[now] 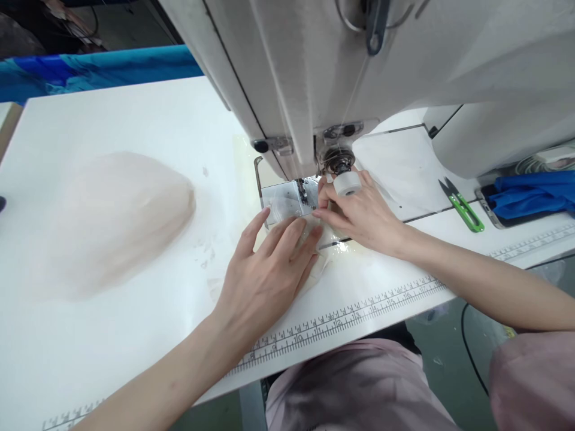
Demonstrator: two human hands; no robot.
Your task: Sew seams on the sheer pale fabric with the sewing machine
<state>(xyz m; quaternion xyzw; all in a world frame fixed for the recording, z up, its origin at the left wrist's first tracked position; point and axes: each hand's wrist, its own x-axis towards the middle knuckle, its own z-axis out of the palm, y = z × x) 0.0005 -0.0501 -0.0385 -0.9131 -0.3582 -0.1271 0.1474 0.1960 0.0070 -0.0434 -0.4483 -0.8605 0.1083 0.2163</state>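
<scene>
My left hand (269, 257) lies palm down with its fingers spread on a pale, sheer piece of fabric (317, 272), just in front of the needle plate. Much of that fabric is hidden under the hand. My right hand (359, 209) is curled, with thumb and forefinger drawn together at the fabric's right side, close to my left fingertips. The edge it pinches is mostly covered. Right behind both hands stands the presser foot (302, 190) of a sewing machine (278, 78), over the shiny metal needle plate (281, 196).
A heap of sheer, pale fabric (126, 221) rests on the white table at left. Green thread snips (467, 209) lie at right, beside a phone (492, 209) under blue cloth (534, 194). A printed ruler (341, 320) runs along the front edge. Teal cloth (126, 67) hangs behind.
</scene>
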